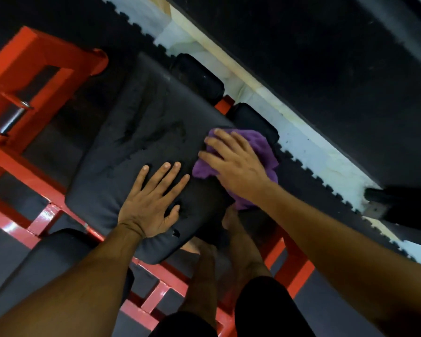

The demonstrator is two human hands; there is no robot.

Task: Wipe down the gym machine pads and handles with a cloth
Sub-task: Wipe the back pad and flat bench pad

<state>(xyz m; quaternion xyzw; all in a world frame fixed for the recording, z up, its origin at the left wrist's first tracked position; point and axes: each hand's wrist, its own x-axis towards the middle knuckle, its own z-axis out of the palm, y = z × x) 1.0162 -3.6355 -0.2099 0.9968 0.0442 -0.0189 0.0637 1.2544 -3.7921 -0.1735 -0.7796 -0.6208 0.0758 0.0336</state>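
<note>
Right hand (pixel 236 164) is the grip: its spread fingers press flat on the purple cloth (pixel 260 147), bunched under the palm on the far right edge of the dark pad (pixel 136 132). Left of this grip, the left hand (pixel 151 203) lies open and flat on the same pad. Red frame (pixel 22 66) stands beyond it to the left.

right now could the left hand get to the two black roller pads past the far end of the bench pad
Probably yes. The left hand lies flat on the dark grey bench pad, and bare pad runs to the black roller pads; only the right hand on the purple cloth is nearby.
</note>
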